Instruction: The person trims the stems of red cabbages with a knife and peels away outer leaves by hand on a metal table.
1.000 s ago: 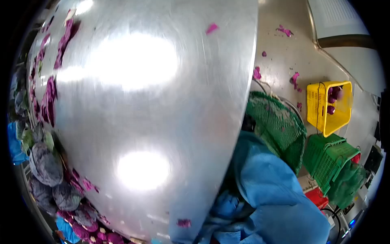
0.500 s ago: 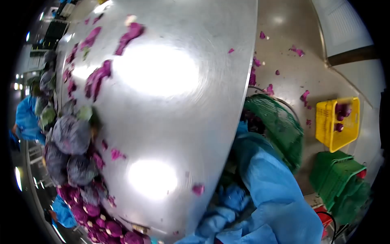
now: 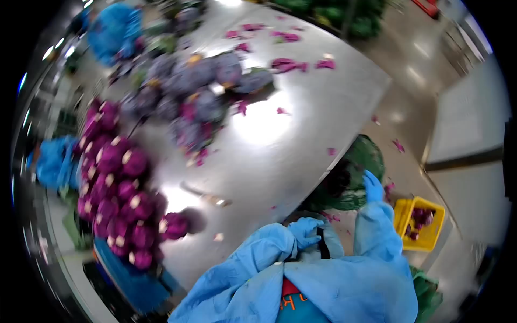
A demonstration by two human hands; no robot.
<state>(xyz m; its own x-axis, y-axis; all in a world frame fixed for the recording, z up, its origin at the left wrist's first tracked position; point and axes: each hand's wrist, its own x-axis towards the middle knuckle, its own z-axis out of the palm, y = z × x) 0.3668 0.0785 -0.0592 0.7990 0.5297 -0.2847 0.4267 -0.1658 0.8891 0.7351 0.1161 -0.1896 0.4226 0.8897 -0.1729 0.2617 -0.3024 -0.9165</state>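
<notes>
The green net (image 3: pixel 368 153) lies off the counter's (image 3: pixel 301 134) right edge, nearest the right hand (image 3: pixel 372 188), fingers extended, seemingly empty; left hand (image 3: pixel 305 231) half-curled, contents unclear.

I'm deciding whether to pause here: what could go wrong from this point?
The peeled purple cabbages are heaped near the table edge, so one might roll off. What looks like a knife lies loose on the metal; a careless reach could catch it. Purple scraps on the floor might cause a slip.
</notes>
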